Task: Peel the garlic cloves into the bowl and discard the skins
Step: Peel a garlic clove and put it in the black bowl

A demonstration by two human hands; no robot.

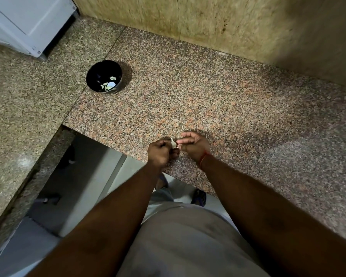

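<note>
The left hand (159, 151) and right hand (194, 145) meet over the near edge of the granite counter (188, 92), both pinching one small pale garlic clove (173, 143) between their fingertips; a flap of papery skin stands up from it. A red thread circles the right wrist. Farther back on the counter, to the left, sits a black bowl (103, 76) holding several pale peeled cloves. No writing is legible.

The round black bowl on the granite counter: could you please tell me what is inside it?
Inside the round black bowl lie a few pale peeled garlic cloves, gathered towards its near right side. The near wall hides part of the bottom, so an exact count is not possible.
</note>
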